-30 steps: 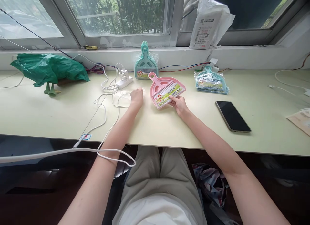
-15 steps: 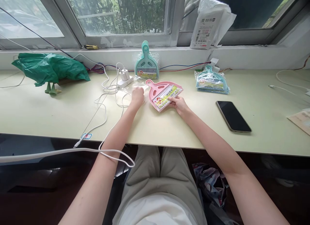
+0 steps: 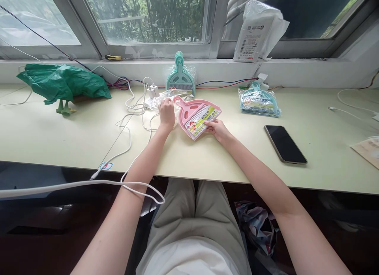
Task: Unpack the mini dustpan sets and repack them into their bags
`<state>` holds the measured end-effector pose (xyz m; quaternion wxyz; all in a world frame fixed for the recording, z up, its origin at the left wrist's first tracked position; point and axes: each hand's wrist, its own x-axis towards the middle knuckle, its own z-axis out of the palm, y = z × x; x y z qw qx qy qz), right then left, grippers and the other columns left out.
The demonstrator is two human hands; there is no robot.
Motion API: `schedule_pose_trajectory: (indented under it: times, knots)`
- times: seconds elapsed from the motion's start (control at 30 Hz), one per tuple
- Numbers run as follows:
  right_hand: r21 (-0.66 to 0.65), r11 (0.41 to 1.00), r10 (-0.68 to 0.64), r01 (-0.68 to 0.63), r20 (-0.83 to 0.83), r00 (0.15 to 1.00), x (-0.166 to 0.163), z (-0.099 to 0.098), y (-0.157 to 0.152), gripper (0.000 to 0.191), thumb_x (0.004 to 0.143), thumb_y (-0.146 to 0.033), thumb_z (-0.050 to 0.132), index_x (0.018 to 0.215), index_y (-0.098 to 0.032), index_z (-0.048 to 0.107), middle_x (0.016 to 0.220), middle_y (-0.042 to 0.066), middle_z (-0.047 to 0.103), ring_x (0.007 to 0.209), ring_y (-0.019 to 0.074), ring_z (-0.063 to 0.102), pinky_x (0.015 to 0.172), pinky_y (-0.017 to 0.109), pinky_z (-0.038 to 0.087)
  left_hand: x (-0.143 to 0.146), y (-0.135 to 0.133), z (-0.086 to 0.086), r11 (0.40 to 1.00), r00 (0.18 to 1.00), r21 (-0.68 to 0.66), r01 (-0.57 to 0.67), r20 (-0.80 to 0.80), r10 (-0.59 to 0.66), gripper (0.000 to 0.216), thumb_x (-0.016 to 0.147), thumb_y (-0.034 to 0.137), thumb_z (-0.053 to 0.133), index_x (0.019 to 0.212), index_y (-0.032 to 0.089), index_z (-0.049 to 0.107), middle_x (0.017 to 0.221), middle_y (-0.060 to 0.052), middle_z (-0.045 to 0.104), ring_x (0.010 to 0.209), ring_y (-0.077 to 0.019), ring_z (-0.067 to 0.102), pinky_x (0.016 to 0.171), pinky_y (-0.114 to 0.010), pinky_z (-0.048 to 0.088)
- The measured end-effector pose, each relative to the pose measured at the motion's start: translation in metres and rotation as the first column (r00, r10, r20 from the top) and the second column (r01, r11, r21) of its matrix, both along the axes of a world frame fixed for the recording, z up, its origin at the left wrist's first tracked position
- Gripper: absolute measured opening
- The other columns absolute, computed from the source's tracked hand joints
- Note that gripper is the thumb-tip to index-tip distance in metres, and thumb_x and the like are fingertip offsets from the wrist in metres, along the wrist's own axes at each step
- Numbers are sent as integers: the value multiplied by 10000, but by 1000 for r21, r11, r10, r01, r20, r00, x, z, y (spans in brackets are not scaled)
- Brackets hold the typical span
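Observation:
My right hand [image 3: 218,130] grips the lower right edge of a pink dustpan [image 3: 186,106]. A white-bristled brush with a yellow-green printed label [image 3: 201,121] is nested in this pan, and the pan tilts over the table. Just left of its handle, my left hand [image 3: 167,113] is closed on a clear plastic wrapper [image 3: 161,98], which spreads behind the fingers. Behind the wrapper, several nested mint-green dustpans [image 3: 180,75] stand upright against the wall, partly in clear film. Farther right lies a stack of blue-green wrapped dustpan sets [image 3: 259,101].
White cables [image 3: 130,117] run across the left side, one looping over my left forearm. A white charger [image 3: 153,91] is plugged in beside the wrapper. A phone [image 3: 286,144] lies at right, and a green plastic bag [image 3: 63,83] at left. A wrapped package [image 3: 251,34] stands on the sill.
The clear wrapper has risen and bunched up behind my left hand, covering the lower part of the mint-green dustpans. The pink dustpan has shifted slightly left and down in my right hand.

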<state>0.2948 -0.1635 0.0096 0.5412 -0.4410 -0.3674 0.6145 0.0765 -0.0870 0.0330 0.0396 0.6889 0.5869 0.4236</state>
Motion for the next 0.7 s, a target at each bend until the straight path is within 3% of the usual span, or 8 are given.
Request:
schedule_pose_trajectory:
  times: [0.1, 0.2, 0.33, 0.47, 0.57, 0.63, 0.7]
  knots:
    - [-4, 1000, -24, 24, 4, 1000, 1, -1, 1, 107, 819, -42, 657, 847, -138, 696, 863, 57, 784, 733, 155, 743, 768, 308, 636, 2, -3, 1, 997, 998, 57, 42, 47, -45, 383, 864, 97, 440, 1135, 228, 678, 1255, -107, 611, 1259, -310, 465, 1128, -500, 360]
    - [8, 999, -49, 49, 5, 999, 0, -3, 2, 95, 813, -57, 670, 838, -145, 693, 853, 48, 783, 735, 155, 742, 763, 307, 638, 7, -4, -1, 982, 982, 74, 174, 58, -178, 413, 870, 99, 439, 1167, 243, 687, 1291, -89, 611, 1280, -294, 472, 1138, -483, 365]
    - [63, 997, -51, 53, -22, 998, 0, -7, 4, 76, 815, -90, 684, 859, -150, 697, 881, 49, 784, 777, 164, 746, 798, 326, 636, 24, -7, -6, 900, 900, 59, 432, 43, -434, 371, 866, 126, 473, 1094, 258, 734, 1249, -65, 652, 1239, -253, 539, 1133, -441, 383]
    - [88, 992, -83, 87, -49, 995, 1, -7, 5, 74, 819, -95, 683, 868, -148, 695, 881, 44, 781, 789, 159, 746, 866, 340, 621, 42, -21, -2, 829, 822, 77, 553, 109, -559, 261, 839, 180, 561, 998, 256, 754, 1202, -55, 679, 1196, -238, 579, 1106, -426, 404]
    - [119, 985, -114, 121, -62, 991, 2, -6, 5, 87, 806, -126, 711, 882, -164, 691, 891, 31, 780, 834, 165, 746, 905, 352, 609, 45, -31, 5, 883, 855, 115, 455, 219, -469, 181, 852, 268, 612, 990, 253, 730, 1301, -58, 624, 1298, -258, 510, 1138, -454, 362]
    - [139, 981, -128, 136, -68, 989, 3, -6, 5, 102, 793, -152, 733, 883, -175, 690, 908, 26, 780, 872, 173, 743, 918, 360, 606, 42, -32, 8, 949, 900, 133, 285, 304, -312, 302, 870, 344, 628, 1161, 268, 654, 1455, -58, 498, 1429, -272, 372, 1162, -472, 328]
    - [155, 978, -126, 136, -75, 989, 3, -6, 5, 111, 784, -171, 749, 879, -175, 693, 930, 31, 780, 893, 180, 741, 924, 367, 604, 38, -26, 8, 986, 893, 121, 110, 424, -152, 520, 883, 415, 625, 1368, 298, 478, 1571, -58, 339, 1508, -265, 233, 1172, -467, 316]
